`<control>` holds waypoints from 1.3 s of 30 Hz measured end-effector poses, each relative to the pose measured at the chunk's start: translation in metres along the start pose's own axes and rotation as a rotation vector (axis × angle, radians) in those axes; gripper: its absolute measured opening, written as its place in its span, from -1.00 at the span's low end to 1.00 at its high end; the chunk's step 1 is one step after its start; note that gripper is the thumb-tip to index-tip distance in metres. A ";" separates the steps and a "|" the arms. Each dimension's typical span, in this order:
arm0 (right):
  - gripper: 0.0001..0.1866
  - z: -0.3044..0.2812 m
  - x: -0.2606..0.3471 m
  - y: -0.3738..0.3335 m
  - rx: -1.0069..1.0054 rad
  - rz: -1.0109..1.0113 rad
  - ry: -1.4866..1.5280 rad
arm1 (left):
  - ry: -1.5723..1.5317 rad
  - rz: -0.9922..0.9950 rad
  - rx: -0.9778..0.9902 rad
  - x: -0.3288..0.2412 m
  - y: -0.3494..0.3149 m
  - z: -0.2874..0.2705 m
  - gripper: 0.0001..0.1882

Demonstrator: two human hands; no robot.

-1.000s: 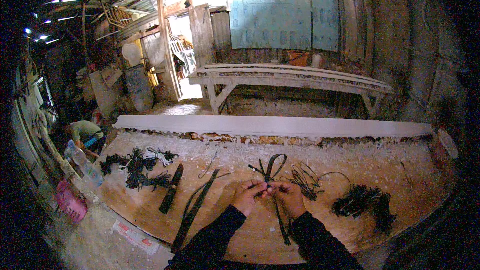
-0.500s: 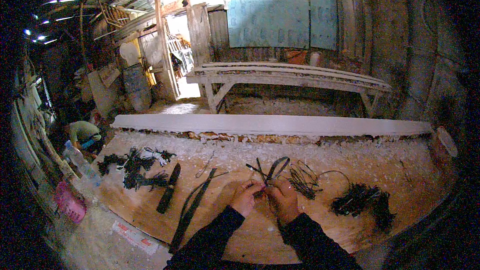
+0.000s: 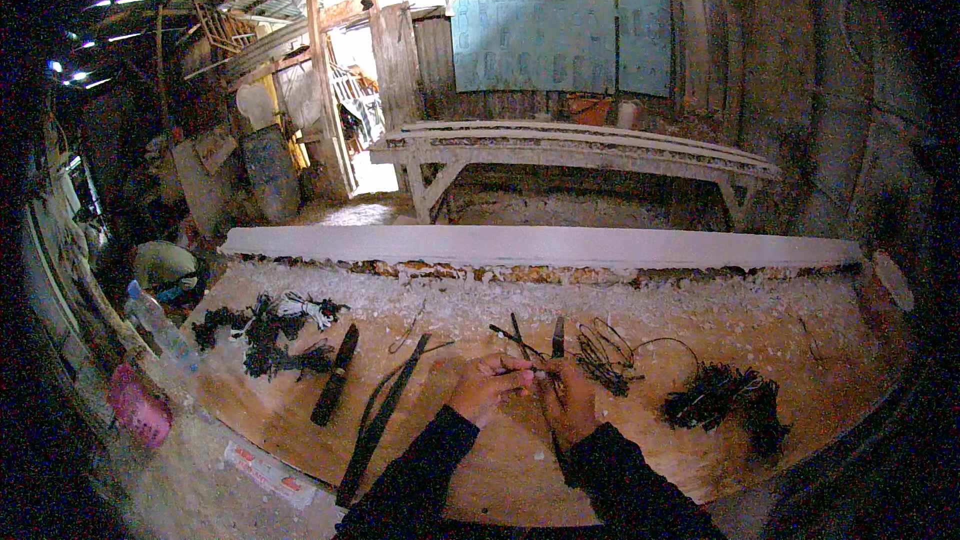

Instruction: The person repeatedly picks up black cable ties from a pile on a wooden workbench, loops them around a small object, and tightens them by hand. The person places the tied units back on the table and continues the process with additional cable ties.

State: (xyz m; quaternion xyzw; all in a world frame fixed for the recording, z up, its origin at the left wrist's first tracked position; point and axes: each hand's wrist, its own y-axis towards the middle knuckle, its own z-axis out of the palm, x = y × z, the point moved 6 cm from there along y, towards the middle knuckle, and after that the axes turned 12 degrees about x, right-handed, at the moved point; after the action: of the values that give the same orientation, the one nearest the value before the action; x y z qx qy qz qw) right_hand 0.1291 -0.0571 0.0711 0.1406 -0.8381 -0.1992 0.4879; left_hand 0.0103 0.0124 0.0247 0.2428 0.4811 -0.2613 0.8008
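My left hand (image 3: 486, 390) is over the middle of the wooden table, its thumb and fingertips pinched close to my right hand's fingers. My right hand (image 3: 568, 402) grips a black strap (image 3: 558, 336); one end sticks up above the fingers and the other hangs below the palm. Thin black strips (image 3: 517, 332) cross just beyond the fingertips, where both hands meet. Exactly how they join the strap is too small to make out. Left of my hands lie long black straps (image 3: 385, 415) and a dark knife (image 3: 336, 376).
Bundles of black and white cord (image 3: 268, 335) lie at the left, a loose cord coil (image 3: 606, 360) and a black bundle (image 3: 722, 402) at the right. A pale beam (image 3: 540, 246) runs along the far edge. A bottle (image 3: 160, 325), a pink basket (image 3: 140, 408) and a crouching person (image 3: 168, 265) are leftward.
The strap's loop above my right hand has become a single straight end. My left hand has shifted slightly left, and its fingers have opened out a little. The crouching person has bent lower.
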 end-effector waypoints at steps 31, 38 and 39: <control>-0.91 0.001 -0.020 0.013 0.090 0.107 0.491 | 0.508 0.207 -0.083 -0.017 -0.005 -0.002 -0.86; -0.87 -0.004 -0.014 0.014 0.035 -0.078 -0.069 | 0.674 0.301 -0.185 -0.024 -0.009 0.007 -0.80; -0.87 -0.003 -0.014 0.013 0.040 -0.074 -0.075 | 0.761 0.282 -0.207 -0.025 -0.011 0.009 -0.80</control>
State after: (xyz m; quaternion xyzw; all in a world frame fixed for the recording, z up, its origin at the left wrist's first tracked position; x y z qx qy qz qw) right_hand 0.1382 -0.0406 0.0681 0.1737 -0.8539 -0.2055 0.4456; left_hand -0.0008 0.0033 0.0499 0.3037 0.7283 0.0090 0.6142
